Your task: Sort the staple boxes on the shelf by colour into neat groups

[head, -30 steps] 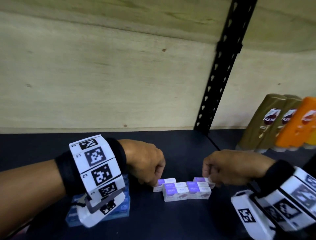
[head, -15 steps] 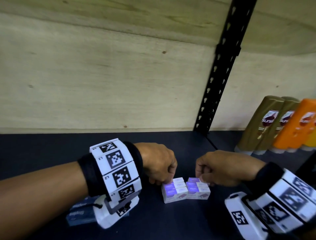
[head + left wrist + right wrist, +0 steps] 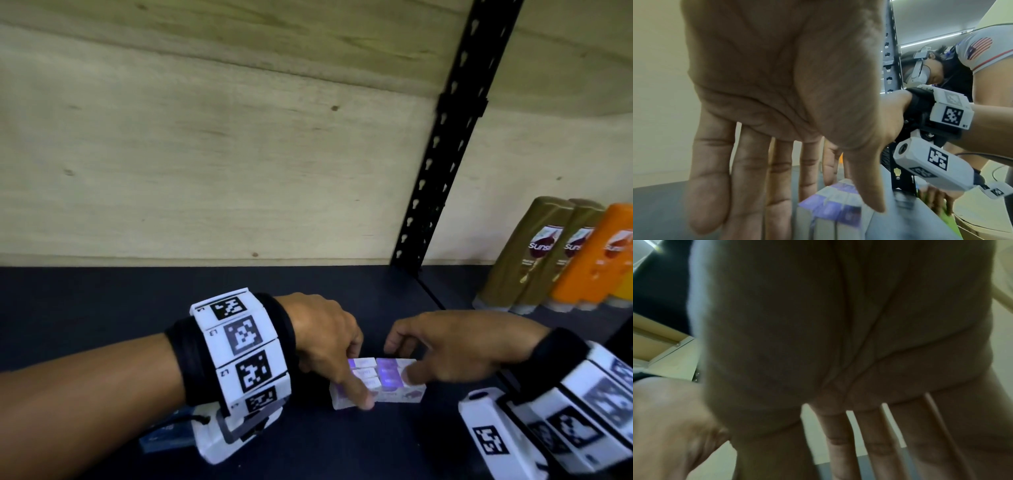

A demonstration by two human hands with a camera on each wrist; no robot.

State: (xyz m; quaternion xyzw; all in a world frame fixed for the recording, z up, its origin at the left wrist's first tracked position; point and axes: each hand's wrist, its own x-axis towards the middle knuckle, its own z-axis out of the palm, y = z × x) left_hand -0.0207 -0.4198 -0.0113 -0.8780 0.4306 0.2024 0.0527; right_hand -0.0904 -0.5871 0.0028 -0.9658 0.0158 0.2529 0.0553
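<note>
purple staple boxes (image 3: pixel 380 380) partly hidden by flat-fingered left hand (image 3: pixel 329 337) and right hand (image 3: pixel 445 346) pressing them.

- Left wrist (image 3: pixel 239 346): white segmented band, black square markers, over black strap.
- Right wrist (image 3: pixel 582 404): identical band; white camera housing (image 3: pixel 931 164).
- Sleeve (image 3: pixel 982 47): white, flag print.

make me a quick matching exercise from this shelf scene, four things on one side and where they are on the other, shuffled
Things:
1. purple staple boxes
2. blue staple boxes
3. orange bottle
4. black slotted upright

Places:
A. under the left wrist, at the shelf's near left
B. far right of the shelf, beside the brown bottles
C. between the left hand and the right hand
D. against the wooden back panel

Pairs: 1-C, 2-A, 3-B, 4-D
</note>
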